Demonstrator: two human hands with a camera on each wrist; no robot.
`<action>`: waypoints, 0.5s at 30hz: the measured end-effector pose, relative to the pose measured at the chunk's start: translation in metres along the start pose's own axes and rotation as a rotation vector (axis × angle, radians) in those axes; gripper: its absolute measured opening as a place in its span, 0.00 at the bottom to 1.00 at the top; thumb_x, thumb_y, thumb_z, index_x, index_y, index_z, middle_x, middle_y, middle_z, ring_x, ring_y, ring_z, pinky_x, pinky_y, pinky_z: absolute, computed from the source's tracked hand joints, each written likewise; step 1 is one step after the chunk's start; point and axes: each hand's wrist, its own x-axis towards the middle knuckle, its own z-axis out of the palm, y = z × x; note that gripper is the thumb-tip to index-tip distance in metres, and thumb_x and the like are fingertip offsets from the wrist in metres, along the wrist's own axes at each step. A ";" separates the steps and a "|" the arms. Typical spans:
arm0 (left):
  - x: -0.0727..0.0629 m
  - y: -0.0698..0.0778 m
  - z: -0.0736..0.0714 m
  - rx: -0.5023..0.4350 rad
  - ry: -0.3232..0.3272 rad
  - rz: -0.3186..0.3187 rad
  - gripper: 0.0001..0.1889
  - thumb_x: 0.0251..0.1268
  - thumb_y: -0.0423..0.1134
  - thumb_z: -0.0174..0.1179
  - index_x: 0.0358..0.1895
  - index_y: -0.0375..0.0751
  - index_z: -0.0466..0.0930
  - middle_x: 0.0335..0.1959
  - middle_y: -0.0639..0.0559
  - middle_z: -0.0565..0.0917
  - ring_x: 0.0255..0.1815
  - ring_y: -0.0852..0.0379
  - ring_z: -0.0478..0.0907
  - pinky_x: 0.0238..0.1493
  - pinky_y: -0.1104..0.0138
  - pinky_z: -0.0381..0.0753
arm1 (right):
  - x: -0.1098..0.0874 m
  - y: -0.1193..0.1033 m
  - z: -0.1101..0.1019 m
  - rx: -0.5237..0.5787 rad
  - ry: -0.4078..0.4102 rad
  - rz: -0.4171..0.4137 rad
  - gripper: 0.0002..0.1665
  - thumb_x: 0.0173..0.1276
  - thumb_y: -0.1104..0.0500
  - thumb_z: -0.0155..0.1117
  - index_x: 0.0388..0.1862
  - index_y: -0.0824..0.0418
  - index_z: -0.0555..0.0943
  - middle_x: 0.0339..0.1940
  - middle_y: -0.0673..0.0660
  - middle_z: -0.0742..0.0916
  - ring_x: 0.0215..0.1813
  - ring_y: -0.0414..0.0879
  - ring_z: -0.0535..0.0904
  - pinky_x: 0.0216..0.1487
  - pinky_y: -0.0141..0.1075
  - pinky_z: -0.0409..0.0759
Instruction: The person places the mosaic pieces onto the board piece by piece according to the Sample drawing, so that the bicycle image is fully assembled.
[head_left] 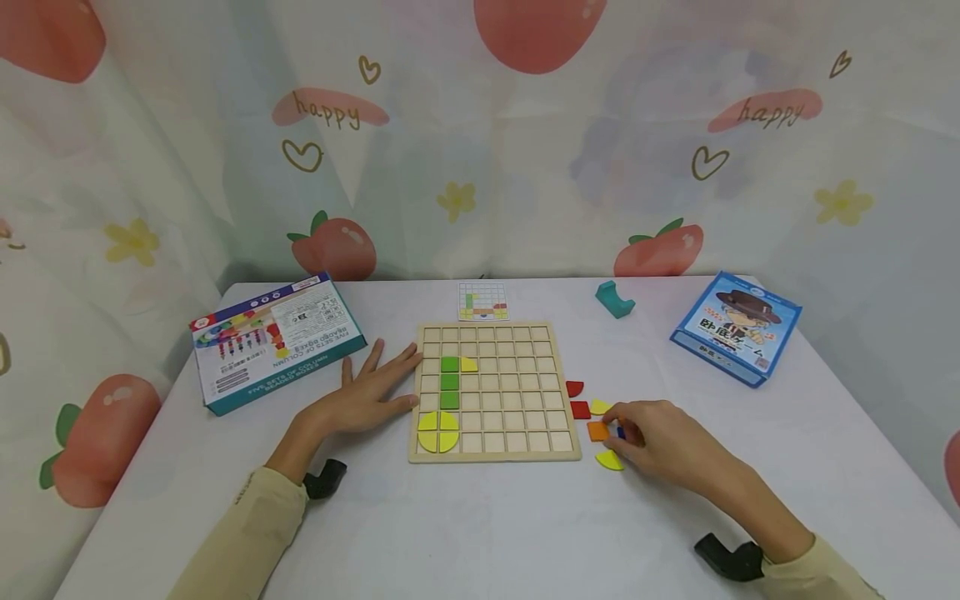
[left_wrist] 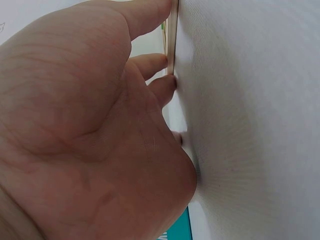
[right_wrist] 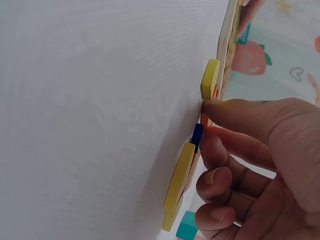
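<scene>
A wooden grid board (head_left: 498, 457) lies flat on the white table. On it are several green squares (head_left: 449, 382), one yellow quarter-circle (head_left: 468, 365) and a yellow circle (head_left: 427, 422) of quarter pieces at the lower left. My left hand (head_left: 371, 392) has spread fingers, the thumb and fingertips at the board's left edge. Right of the board, my right hand (head_left: 663, 437) pinches an orange square tile (head_left: 597, 431) between thumb and index finger. Around it lie a blue piece (right_wrist: 198, 136), yellow quarter-circles (head_left: 610, 460), a red square (head_left: 581, 410) and a red quarter-circle (head_left: 574, 389).
Behind the board lies a pattern card (head_left: 482, 302) with a coloured grid. A box with a teal side (head_left: 277, 342) sits at the left, a blue box (head_left: 738, 327) at the back right. A teal notched block (head_left: 615, 299) stands near the table's back edge.
</scene>
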 end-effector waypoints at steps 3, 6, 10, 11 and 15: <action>0.000 0.000 0.000 0.002 0.000 0.000 0.40 0.80 0.57 0.55 0.88 0.55 0.50 0.91 0.53 0.45 0.90 0.35 0.20 0.75 0.26 0.10 | -0.001 0.000 0.000 -0.009 0.005 0.000 0.20 0.68 0.53 0.78 0.56 0.58 0.88 0.23 0.47 0.76 0.30 0.41 0.71 0.28 0.30 0.66; 0.000 0.001 0.000 0.003 0.002 -0.001 0.40 0.80 0.57 0.55 0.88 0.55 0.50 0.91 0.53 0.45 0.90 0.35 0.20 0.75 0.26 0.11 | -0.001 -0.001 0.000 -0.021 0.014 -0.001 0.20 0.67 0.53 0.78 0.56 0.58 0.88 0.23 0.47 0.76 0.30 0.41 0.71 0.29 0.30 0.66; 0.000 0.002 0.000 0.001 0.004 -0.004 0.40 0.81 0.57 0.55 0.88 0.55 0.50 0.91 0.53 0.45 0.90 0.36 0.20 0.76 0.26 0.11 | -0.002 -0.001 0.000 -0.036 0.025 -0.003 0.21 0.67 0.53 0.78 0.56 0.58 0.88 0.23 0.47 0.76 0.30 0.41 0.71 0.29 0.30 0.67; 0.000 0.002 0.000 0.000 0.004 -0.004 0.40 0.81 0.57 0.55 0.88 0.55 0.50 0.91 0.53 0.45 0.90 0.36 0.20 0.76 0.26 0.11 | -0.002 -0.001 0.000 -0.039 0.028 -0.001 0.21 0.67 0.53 0.78 0.56 0.58 0.88 0.23 0.47 0.76 0.30 0.41 0.71 0.29 0.30 0.67; 0.000 0.001 0.000 0.002 0.004 -0.003 0.40 0.80 0.57 0.55 0.88 0.56 0.50 0.91 0.54 0.45 0.90 0.36 0.20 0.76 0.26 0.11 | -0.003 -0.003 0.000 -0.048 0.040 0.007 0.21 0.66 0.53 0.79 0.56 0.58 0.88 0.24 0.47 0.77 0.31 0.41 0.72 0.30 0.30 0.67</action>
